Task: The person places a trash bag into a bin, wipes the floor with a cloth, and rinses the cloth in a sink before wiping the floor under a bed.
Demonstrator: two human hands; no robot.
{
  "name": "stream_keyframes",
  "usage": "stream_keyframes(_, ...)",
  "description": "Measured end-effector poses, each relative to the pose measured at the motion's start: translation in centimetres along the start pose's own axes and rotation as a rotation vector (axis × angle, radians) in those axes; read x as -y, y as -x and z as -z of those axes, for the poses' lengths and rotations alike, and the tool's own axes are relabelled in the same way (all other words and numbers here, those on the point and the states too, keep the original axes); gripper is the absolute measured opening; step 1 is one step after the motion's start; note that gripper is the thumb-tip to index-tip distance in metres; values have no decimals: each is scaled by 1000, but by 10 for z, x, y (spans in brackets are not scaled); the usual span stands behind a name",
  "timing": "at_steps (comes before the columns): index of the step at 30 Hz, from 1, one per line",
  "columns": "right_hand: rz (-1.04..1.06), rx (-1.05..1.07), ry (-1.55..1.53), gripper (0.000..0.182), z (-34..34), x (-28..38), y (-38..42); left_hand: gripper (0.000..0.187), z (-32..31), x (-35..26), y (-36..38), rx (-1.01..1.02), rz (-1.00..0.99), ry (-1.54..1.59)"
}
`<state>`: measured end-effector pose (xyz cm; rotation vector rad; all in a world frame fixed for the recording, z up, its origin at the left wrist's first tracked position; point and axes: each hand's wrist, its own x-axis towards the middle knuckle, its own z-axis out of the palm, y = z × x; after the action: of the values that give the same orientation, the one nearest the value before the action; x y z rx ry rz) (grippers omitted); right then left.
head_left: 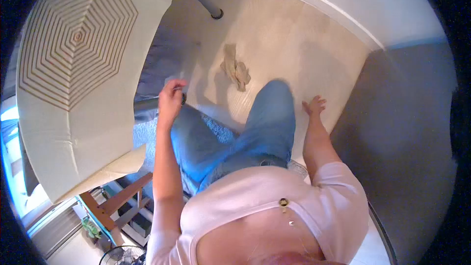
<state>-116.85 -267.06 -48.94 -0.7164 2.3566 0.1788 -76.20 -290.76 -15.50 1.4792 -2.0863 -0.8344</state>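
Observation:
My left hand (pixel 171 95) is raised beside the cream sheet's right edge, its fingers curled together around something too small to make out. Out to the right, my right hand (pixel 315 105) hangs over the wooden floor with its fingers apart and nothing in it. The large cream sheet (pixel 110 113) bears brown lines in nested polygons and stands at the left. A crumpled brown piece (pixel 236 67) lies on the floor, between my two hands and farther forward.
A grey leg (pixel 203 3) stands on the floor ahead. Dark grey panel (pixel 402 132) at right, white wall (pixel 373 5) beyond. Lower left: a wooden frame (pixel 120 201), a fan (pixel 122 255) and a plant (pixel 91 227). A blue rug (pixel 218 130) lies under my legs.

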Motion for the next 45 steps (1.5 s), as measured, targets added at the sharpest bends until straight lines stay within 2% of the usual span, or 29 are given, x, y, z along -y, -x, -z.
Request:
stream_keyframes(2,-11,-103,-10,103,7,16,-16,19,23,-10,22,-14,-34,-88)
stream_keyframes(4,-54,-141,-66,102,-9,7,-16,14,36,3,53,-43,88,-15)
stream_keyframes(5,-49,-131,10,102,-8,6,-23,14,39,8,65,-43,246,46)
stream_keyframes(7,-35,-89,157,101,2,9,-11,14,52,27,75,82,222,-15)
stream_keyframes(9,-58,-117,128,103,1,4,-18,16,51,33,71,171,184,-53)
stream_keyframes(11,-76,61,233,85,60,33,0,17,53,40,65,200,157,-83)
stream_keyframes(13,139,-134,122,63,58,65,-39,20,46,57,80,190,147,-142)
stream_keyframes(14,260,-274,72,52,84,125,-8,24,55,58,93,300,210,-161)
stream_keyframes(15,478,-576,-138,54,48,164,-51,26,60,56,104,316,272,-116)
stream_keyframes(16,728,-518,-531,57,42,221,-42,27,62,52,113,335,332,-75)
stream_keyframes(17,890,-492,-573,60,18,273,-39,28,65,44,120,357,394,-37)
stream_keyframes(19,879,25,-554,62,16,346,39,31,70,36,129,344,425,-115)
stream_keyframes(20,995,-350,-34,58,-19,368,62,32,73,39,131,325,398,-143)
stream_keyframes(21,1046,-297,-88,55,-35,380,99,32,73,44,131,302,357,-170)
stream_keyframes(23,1155,63,-120,40,-69,388,156,33,75,48,137,292,353,-242)
stream_keyframes(24,1435,-17,-403,33,-157,389,145,33,76,47,139,302,375,-237)
stream_keyframes(27,1798,-337,-182,34,-150,345,148,33,75,53,141,343,341,-210)
stream_keyframes(29,1509,-487,-159,32,-100,306,100,33,74,63,142,372,227,-218)
stream_keyframes(30,1271,-579,-314,28,-72,278,73,34,74,67,142,393,240,-199)
stream_keyframes(31,950,-943,280,34,-57,251,40,34,74,71,138,413,248,-178)
stream_keyframes(32,650,-331,178,47,13,230,36,34,73,73,134,440,256,-162)
stream_keyframes(33,569,-1008,63,48,-12,187,-8,34,74,74,128,443,271,-165)
stream_keyframes(36,320,-998,90,41,5,118,-26,37,66,80,105,460,231,-186)
stream_keyframes(38,418,-494,-146,39,16,135,22,38,52,82,90,470,151,-157)
stream_keyframes(39,688,-631,2,38,-10,147,48,38,44,82,84,484,108,-143)
stream_keyframes(40,714,-642,-120,33,-62,168,60,38,35,78,77,511,99,-128)
stream_keyframes(41,811,-602,154,30,-91,186,97,37,22,76,71,542,61,-111)
stream_keyframes(43,1074,-354,-381,29,-142,209,167,37,1,78,62,597,10,-88)
stream_keyframes(45,1291,-439,-168,32,-116,200,180,37,-10,75,58,665,-25,-115)
